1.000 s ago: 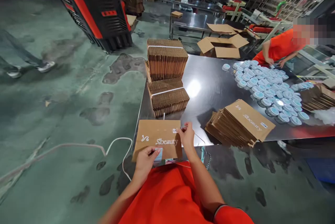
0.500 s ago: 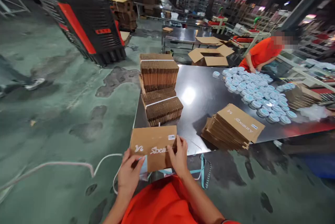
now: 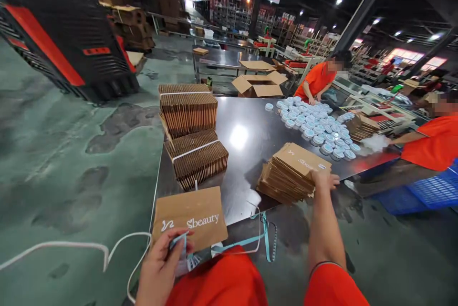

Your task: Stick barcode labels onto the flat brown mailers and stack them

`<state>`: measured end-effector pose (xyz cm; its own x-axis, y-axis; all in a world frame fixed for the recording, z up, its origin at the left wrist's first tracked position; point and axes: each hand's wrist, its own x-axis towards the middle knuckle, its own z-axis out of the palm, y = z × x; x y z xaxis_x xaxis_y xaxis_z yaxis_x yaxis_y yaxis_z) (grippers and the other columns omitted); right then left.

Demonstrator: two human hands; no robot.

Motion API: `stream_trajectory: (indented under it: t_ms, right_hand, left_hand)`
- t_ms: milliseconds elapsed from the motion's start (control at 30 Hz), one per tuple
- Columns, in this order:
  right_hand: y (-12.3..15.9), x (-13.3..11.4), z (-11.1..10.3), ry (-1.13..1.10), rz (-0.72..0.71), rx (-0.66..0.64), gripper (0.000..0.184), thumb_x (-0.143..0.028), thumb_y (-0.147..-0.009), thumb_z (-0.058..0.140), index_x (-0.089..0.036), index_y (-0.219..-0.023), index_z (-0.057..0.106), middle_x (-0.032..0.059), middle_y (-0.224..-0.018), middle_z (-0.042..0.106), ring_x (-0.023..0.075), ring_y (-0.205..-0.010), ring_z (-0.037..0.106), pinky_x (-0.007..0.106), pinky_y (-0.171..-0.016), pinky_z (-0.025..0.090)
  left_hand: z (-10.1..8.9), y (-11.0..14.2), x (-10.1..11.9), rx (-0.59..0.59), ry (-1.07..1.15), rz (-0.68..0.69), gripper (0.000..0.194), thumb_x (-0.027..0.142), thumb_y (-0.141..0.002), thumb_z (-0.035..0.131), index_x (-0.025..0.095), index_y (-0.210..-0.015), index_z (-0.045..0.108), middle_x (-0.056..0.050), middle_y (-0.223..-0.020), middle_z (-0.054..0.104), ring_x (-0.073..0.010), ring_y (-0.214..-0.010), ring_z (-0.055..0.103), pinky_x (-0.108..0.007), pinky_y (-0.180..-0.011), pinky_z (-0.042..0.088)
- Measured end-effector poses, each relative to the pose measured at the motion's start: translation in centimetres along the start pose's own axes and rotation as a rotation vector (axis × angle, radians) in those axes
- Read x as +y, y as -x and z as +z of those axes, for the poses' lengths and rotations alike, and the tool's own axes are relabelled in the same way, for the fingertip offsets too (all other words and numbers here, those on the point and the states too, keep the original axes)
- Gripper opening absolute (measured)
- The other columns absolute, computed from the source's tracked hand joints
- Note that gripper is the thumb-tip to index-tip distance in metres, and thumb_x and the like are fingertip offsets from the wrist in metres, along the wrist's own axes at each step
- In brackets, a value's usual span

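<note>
My left hand is closed, thumb and fingers pinching a light-blue label sheet whose lower part is crumpled near my lap. Just beyond it a flat brown carton with white "beauty" print lies at the table's near left corner; no label shows on it. My right hand is stretched out to the near right corner of a stack of flat cartons. Its fingers are apart at the edge of the top carton, which bears a small white label; part of that edge is hidden by the hand.
Two strapped bundles of cartons stand along the left of the metal table. Many pale-blue round tins cover its far right. Two co-workers in orange are there. A turquoise strap hangs at the near edge. A blue crate stands right.
My right hand has moved from the labelled carton before me to the right-hand stack. The carton now before me shows no label. My left hand still pinches the sheet. The view has swung right.
</note>
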<state>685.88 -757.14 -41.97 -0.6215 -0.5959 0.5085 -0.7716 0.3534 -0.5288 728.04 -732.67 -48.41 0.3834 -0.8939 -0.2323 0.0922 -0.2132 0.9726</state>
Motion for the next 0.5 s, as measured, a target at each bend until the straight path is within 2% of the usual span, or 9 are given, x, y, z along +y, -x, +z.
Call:
stream_trajectory:
  t_ms: [67,100,167,233,267,333,367,433,500]
  right_hand:
    - [2.1,-0.6,0.0,0.031,0.069,0.041,0.052,-0.031,-0.071,0.064,-0.006,-0.117,0.057,0.0332,-0.13,0.039,0.0441,-0.12,0.036,0.064,-0.09,0.029]
    - [4.0,-1.4,0.1,-0.011,0.034,0.025,0.049,-0.031,-0.071,0.064,-0.009,-0.115,0.059,0.0293,-0.13,0.042,0.042,-0.12,0.037,0.062,-0.093,0.029]
    - [9.0,-3.6,0.2,-0.216,-0.111,-0.133,0.042,-0.035,-0.074,0.061,-0.013,-0.11,0.062,0.0208,-0.12,0.053,0.0349,-0.114,0.046,0.054,-0.095,0.036]
    - [14.9,-6.3,-0.1,-0.512,-0.219,-0.447,0.038,-0.04,-0.078,0.058,-0.016,-0.106,0.063,0.0143,-0.107,0.06,0.0277,-0.101,0.055,0.045,-0.089,0.044]
    - [17.9,-7.6,-0.5,-0.65,-0.232,-0.643,0.037,-0.042,-0.079,0.059,-0.017,-0.105,0.063,0.0117,-0.102,0.062,0.0246,-0.094,0.058,0.041,-0.084,0.047]
    - [23.3,-9.9,-1.8,-0.855,-0.215,-1.043,0.031,-0.041,-0.081,0.059,-0.02,-0.103,0.064,0.0086,-0.097,0.065,0.0208,-0.088,0.061,0.035,-0.08,0.05]
    - [25.5,-10.9,-2.5,-0.928,-0.195,-1.201,0.028,-0.04,-0.081,0.059,-0.021,-0.101,0.065,0.0074,-0.095,0.066,0.0197,-0.087,0.062,0.034,-0.08,0.05]
    - [28.7,-12.3,-3.8,-1.02,-0.162,-1.42,0.026,-0.04,-0.083,0.059,-0.022,-0.1,0.066,0.0057,-0.094,0.067,0.0183,-0.086,0.063,0.031,-0.079,0.051]
    - [30.4,-13.0,-4.8,-1.045,-0.158,-1.516,0.025,-0.041,-0.084,0.059,-0.022,-0.1,0.066,0.0048,-0.096,0.067,0.0175,-0.087,0.063,0.03,-0.078,0.051]
  left_hand:
    - [0.4,-0.1,0.3,-0.022,0.005,-0.011,0.041,0.056,-0.067,0.07,0.02,-0.087,0.066,-0.005,-0.085,0.074,-0.0215,-0.075,0.069,-0.03,-0.07,0.057]
    - [0.6,-0.1,0.5,-0.021,0.006,-0.016,0.04,0.055,-0.069,0.068,0.019,-0.087,0.067,-0.005,-0.083,0.073,-0.0217,-0.077,0.069,-0.03,-0.071,0.056]
    - [1.1,-0.1,1.0,-0.014,0.014,-0.02,0.039,0.055,-0.075,0.06,0.018,-0.084,0.066,-0.005,-0.079,0.071,-0.0209,-0.077,0.067,-0.029,-0.071,0.054]
    - [1.6,-0.2,1.5,-0.025,0.031,-0.004,0.037,0.053,-0.077,0.056,0.018,-0.084,0.064,-0.005,-0.075,0.069,-0.0201,-0.075,0.065,-0.029,-0.071,0.053]
    - [1.8,-0.3,1.6,-0.024,0.036,0.005,0.036,0.051,-0.077,0.056,0.018,-0.086,0.063,-0.005,-0.077,0.069,-0.0199,-0.076,0.065,-0.03,-0.072,0.053]
    - [2.0,-0.3,1.9,-0.007,0.065,-0.001,0.035,0.046,-0.073,0.06,0.018,-0.094,0.061,-0.007,-0.09,0.07,-0.0201,-0.079,0.067,-0.032,-0.077,0.053]
    - [2.1,-0.2,1.9,0.013,0.088,-0.014,0.038,0.044,-0.071,0.063,0.018,-0.099,0.06,-0.009,-0.098,0.07,-0.0207,-0.082,0.068,-0.034,-0.079,0.054]
    - [1.9,-0.1,1.9,0.046,0.124,-0.044,0.042,0.04,-0.066,0.068,0.018,-0.101,0.06,-0.012,-0.113,0.069,-0.0236,-0.091,0.069,-0.036,-0.084,0.053]
    - [1.6,0.0,1.6,0.058,0.121,-0.056,0.032,0.038,-0.064,0.069,0.018,-0.089,0.064,-0.014,-0.121,0.067,-0.0274,-0.105,0.065,-0.037,-0.09,0.051]
